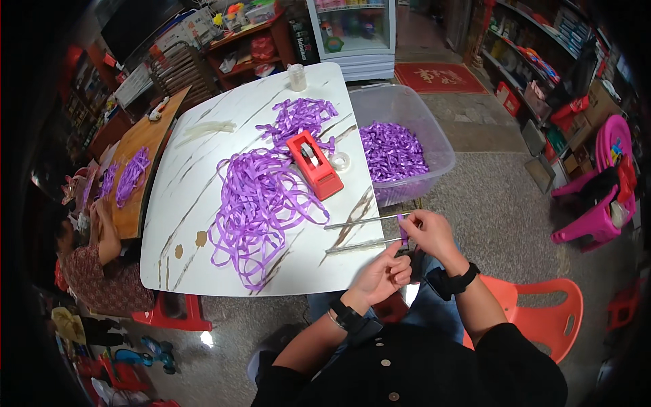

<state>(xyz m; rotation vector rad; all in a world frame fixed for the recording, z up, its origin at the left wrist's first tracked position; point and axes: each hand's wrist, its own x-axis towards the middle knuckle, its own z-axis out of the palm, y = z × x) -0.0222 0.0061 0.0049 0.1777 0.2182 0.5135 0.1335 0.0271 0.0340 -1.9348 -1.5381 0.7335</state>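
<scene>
At the near right corner of a white marble-pattern table (pixel 203 197), a person's right hand (pixel 427 234) pinches a short purple ribbon piece (pixel 403 230) against two thin clear rods (pixel 359 233) jutting past the table edge; the left hand (pixel 386 275) closes its fingers on the lower rod's end. Loose purple ribbon (pixel 261 203), a red tape dispenser (pixel 314 165) and a clear ribbon-filled bin (pixel 407 142) crowd the space ahead; bare floor opens right.

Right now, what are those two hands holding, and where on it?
The right hand pinches a short purple ribbon piece near its top end; the left hand grips its lower end. Two thin metal rods reach toward the hands.
</scene>
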